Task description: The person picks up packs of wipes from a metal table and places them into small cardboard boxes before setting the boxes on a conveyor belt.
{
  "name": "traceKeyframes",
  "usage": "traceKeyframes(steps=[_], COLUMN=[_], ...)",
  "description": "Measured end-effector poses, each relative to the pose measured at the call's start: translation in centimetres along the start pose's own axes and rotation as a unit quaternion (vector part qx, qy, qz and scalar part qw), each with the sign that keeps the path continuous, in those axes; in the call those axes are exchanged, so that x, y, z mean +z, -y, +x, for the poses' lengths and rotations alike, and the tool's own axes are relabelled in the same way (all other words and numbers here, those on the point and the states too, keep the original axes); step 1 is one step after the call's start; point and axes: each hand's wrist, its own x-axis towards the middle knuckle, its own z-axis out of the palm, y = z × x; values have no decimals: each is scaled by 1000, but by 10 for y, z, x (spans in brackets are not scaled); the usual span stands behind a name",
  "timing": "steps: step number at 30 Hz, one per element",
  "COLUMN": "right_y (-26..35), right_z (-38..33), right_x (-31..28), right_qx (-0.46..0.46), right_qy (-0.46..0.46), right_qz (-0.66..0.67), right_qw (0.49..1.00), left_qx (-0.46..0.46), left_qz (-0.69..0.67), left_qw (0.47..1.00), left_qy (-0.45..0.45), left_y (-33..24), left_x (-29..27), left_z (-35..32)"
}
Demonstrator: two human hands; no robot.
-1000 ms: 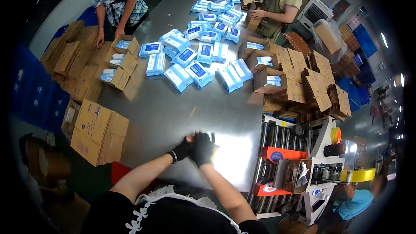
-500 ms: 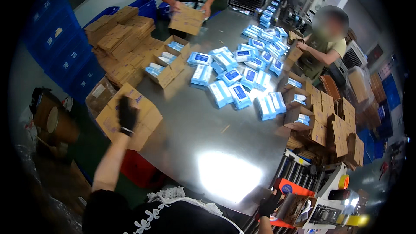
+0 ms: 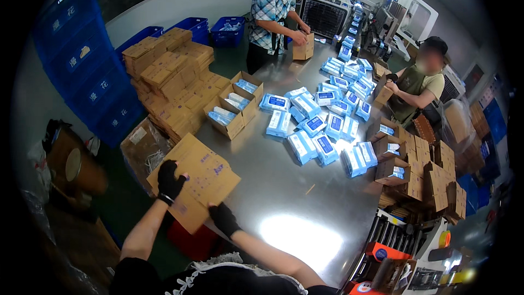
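Observation:
A flattened cardboard box (image 3: 210, 177) lies at a slant over the left edge of the metal table. My left hand (image 3: 171, 182), in a black fingertip-less glove, is closed on its left side, with the thumb over the top. At the box's near right edge is my right hand (image 3: 224, 219), gloved the same way, its fingers closed on the cardboard. Beyond the flat box stand open cartons (image 3: 233, 110) holding blue-and-white wipe packs. A loose heap of wipe packs (image 3: 314, 125) covers the middle of the table.
Stacked flat cartons (image 3: 174, 76) and blue crates (image 3: 82, 71) are at the left. One co-worker (image 3: 273, 11) handles a carton at the far side; another (image 3: 423, 84) works at the right. Filled cartons (image 3: 390, 172) line the right edge, near a roller conveyor (image 3: 382, 235).
My right hand has come from the roller conveyor across to the flat box. My left hand stays on the box. The far co-worker's carton is now upright on the table. The view has shifted.

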Motion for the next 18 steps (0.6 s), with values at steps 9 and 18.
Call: traceKeyframes(steps=[9, 18], right_y=[22, -77], right_z=[-107, -130], right_x=[-156, -206], right_qx=[113, 195], right_qy=[-150, -88], right_qz=[-41, 199], right_qw=[981, 957], left_qx=[-200, -121], left_qz=[-550, -495], left_qw=[674, 679], left_qy=[450, 528], left_y=[-233, -250], left_x=[121, 189], left_z=[-55, -81])
